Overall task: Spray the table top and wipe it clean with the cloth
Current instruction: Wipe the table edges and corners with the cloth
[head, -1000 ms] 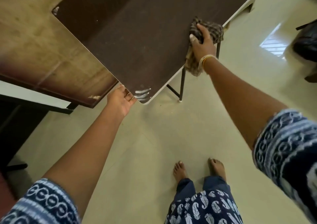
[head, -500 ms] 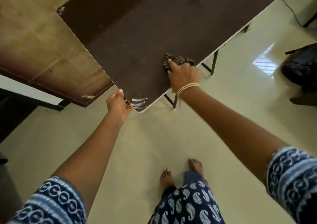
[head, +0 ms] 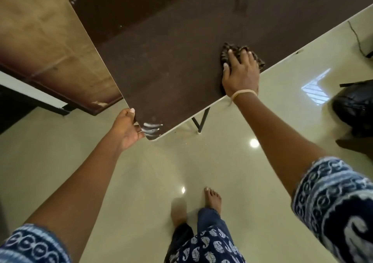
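Observation:
The dark brown table top [head: 171, 67] fills the upper middle of the head view, its near corner pointing toward me. My right hand [head: 241, 72] lies flat with spread fingers on a brown checked cloth [head: 226, 49], pressing it onto the table near the right edge. Most of the cloth is hidden under the hand. My left hand [head: 126, 128] grips the table's near left edge beside the corner, thumb on top. White smears [head: 151, 128] mark that corner. No spray bottle is in view.
A lighter wooden table [head: 40, 45] adjoins on the left. Folding metal legs [head: 199, 121] stand under the dark table. A black bag [head: 355, 109] lies on the shiny tiled floor at right. My bare feet [head: 212, 198] stand below the corner.
My right hand has slid the cloth along the right edge, first toward the near corner, then back out, and now lies flatter. My left hand keeps its grip near the corner.

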A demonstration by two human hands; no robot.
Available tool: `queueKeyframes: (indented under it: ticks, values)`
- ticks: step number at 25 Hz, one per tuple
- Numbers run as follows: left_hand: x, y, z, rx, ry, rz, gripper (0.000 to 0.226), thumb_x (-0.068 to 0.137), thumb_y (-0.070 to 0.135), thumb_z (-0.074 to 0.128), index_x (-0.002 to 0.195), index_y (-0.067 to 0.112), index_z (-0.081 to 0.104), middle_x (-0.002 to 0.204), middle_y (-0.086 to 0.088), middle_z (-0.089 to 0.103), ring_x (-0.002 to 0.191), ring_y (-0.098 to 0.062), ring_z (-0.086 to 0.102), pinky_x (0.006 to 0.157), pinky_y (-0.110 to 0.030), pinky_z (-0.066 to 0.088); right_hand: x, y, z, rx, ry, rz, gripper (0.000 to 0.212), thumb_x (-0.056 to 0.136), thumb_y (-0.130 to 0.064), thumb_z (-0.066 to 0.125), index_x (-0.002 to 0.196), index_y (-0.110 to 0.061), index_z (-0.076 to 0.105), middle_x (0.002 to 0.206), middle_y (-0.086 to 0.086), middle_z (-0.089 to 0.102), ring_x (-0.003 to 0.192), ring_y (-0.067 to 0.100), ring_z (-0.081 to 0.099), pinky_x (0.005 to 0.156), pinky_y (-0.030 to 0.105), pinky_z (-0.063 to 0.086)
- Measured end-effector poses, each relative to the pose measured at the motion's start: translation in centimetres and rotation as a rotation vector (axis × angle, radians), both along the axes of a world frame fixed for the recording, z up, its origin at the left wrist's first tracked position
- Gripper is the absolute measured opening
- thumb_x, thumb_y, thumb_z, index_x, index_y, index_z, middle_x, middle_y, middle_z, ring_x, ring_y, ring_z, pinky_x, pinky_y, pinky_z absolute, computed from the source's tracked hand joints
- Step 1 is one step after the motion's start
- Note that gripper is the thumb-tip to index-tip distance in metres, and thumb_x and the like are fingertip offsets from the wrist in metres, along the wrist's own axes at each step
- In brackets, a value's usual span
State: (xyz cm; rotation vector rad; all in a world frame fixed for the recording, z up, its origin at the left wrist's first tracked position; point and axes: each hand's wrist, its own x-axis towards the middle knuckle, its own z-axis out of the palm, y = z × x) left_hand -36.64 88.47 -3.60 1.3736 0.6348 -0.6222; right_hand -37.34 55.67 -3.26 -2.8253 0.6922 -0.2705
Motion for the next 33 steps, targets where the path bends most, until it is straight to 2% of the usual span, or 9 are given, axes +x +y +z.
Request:
queueKeyframes:
  ticks: [4, 7, 10, 14, 20, 24, 27, 30, 33]
  values:
    - [-0.5, -0.4, 0.4, 0.0, -0.016, 0.028, 0.014, 0.107, 0.026, 0.033, 0.113, 0.021, 0.045, 0.103, -0.002, 0.064, 0.086, -0.026, 0.066, 0.067, -0.043, 0.055, -2.7, 8.9, -0.7, 0.0, -0.111, 0.265, 0.047, 0.093, -0.039, 0.043, 0.135, -0.022, 0.058, 0.138, 0.015, 0.054, 0.129, 0.039, 0.047, 0.107, 0.047, 0.038]
    - [-0.7, -0.4, 1.1, 0.004, -0.006, 0.03, 0.018, 0.107, 0.027, 0.033, 0.11, 0.021, 0.049, 0.096, -0.002, 0.064, 0.072, -0.022, 0.068, 0.055, -0.034, 0.058, -6.1, 17.0, -1.7, -0.003, -0.101, 0.579, 0.047, 0.093, -0.04, 0.047, 0.135, -0.023, 0.058, 0.139, 0.012, 0.055, 0.13, 0.036, 0.046, 0.108, 0.046, 0.035]
    - [-0.6, -0.1, 1.2, -0.026, 0.041, 0.009, 0.034, 0.104, 0.027, 0.031, 0.127, 0.014, 0.051, 0.098, -0.007, 0.065, 0.061, -0.018, 0.069, 0.05, -0.032, 0.056, -6.5, 18.7, -2.0, 0.012, -0.149, 0.84, 0.045, 0.092, -0.041, 0.045, 0.127, -0.022, 0.065, 0.131, 0.011, 0.061, 0.123, 0.034, 0.055, 0.102, 0.044, 0.041]
    - [-0.9, -0.1, 1.4, -0.006, -0.023, 0.018, 0.02, 0.106, 0.025, 0.037, 0.09, 0.02, 0.047, 0.092, -0.005, 0.061, 0.055, -0.021, 0.07, 0.05, -0.04, 0.059, -4.7, 11.1, -2.8, 0.012, -0.335, 0.595, 0.037, 0.091, -0.04, 0.055, 0.123, -0.025, 0.069, 0.126, 0.015, 0.064, 0.118, 0.036, 0.059, 0.101, 0.043, 0.046]
    - [-0.9, 0.7, 0.1, -0.057, -0.051, -0.015, 0.016, 0.105, 0.028, 0.042, 0.091, 0.022, 0.049, 0.097, -0.001, 0.067, 0.07, -0.025, 0.073, 0.066, -0.047, 0.061, -4.1, 10.7, -3.5, 0.092, -0.47, 0.06, 0.031, 0.093, -0.038, 0.053, 0.115, -0.026, 0.073, 0.12, 0.007, 0.068, 0.118, 0.028, 0.057, 0.105, 0.041, 0.039]
    - [-0.7, 1.4, -0.4, -0.082, -0.07, -0.031, 0.012, 0.101, 0.025, 0.047, 0.096, 0.018, 0.055, 0.079, -0.001, 0.068, 0.066, -0.02, 0.07, 0.06, -0.033, 0.061, -6.8, 19.8, -5.0, 0.098, -0.717, 0.475, 0.025, 0.09, -0.034, 0.062, 0.1, -0.017, 0.078, 0.107, 0.009, 0.072, 0.106, 0.033, 0.064, 0.092, 0.043, 0.048]
    - [-0.2, 1.7, -0.8, -0.104, -0.074, -0.026, 0.029, 0.098, 0.025, 0.052, 0.119, 0.005, 0.054, 0.097, -0.015, 0.061, 0.081, -0.021, 0.062, 0.069, -0.03, 0.057, -7.3, 22.9, -5.3, 0.069, -0.736, 0.676, 0.026, 0.09, -0.037, 0.064, 0.093, -0.016, 0.079, 0.104, 0.006, 0.074, 0.103, 0.031, 0.067, 0.088, 0.041, 0.05]
    - [-0.2, 1.7, -0.6, -0.035, -0.15, -0.011, 0.014, 0.098, 0.019, 0.054, 0.085, 0.013, 0.054, 0.075, -0.005, 0.047, 0.069, -0.016, 0.048, 0.067, -0.032, 0.046, -7.2, 20.9, -6.0, 0.007, -0.847, 0.828, 0.023, 0.09, -0.034, 0.065, 0.089, -0.015, 0.079, 0.104, 0.004, 0.074, 0.1, 0.029, 0.069, 0.087, 0.04, 0.052]
    - [0.0, 1.3, -1.0, -0.008, -0.198, -0.034, 0.02, 0.099, 0.017, 0.052, 0.08, 0.015, 0.048, 0.067, -0.001, 0.041, 0.054, -0.012, 0.046, 0.054, -0.028, 0.043, -8.5, 19.8, -6.9, 0.008, -0.868, 0.868, 0.025, 0.093, -0.032, 0.062, 0.087, -0.014, 0.079, 0.103, 0.006, 0.074, 0.101, 0.029, 0.069, 0.092, 0.04, 0.051]
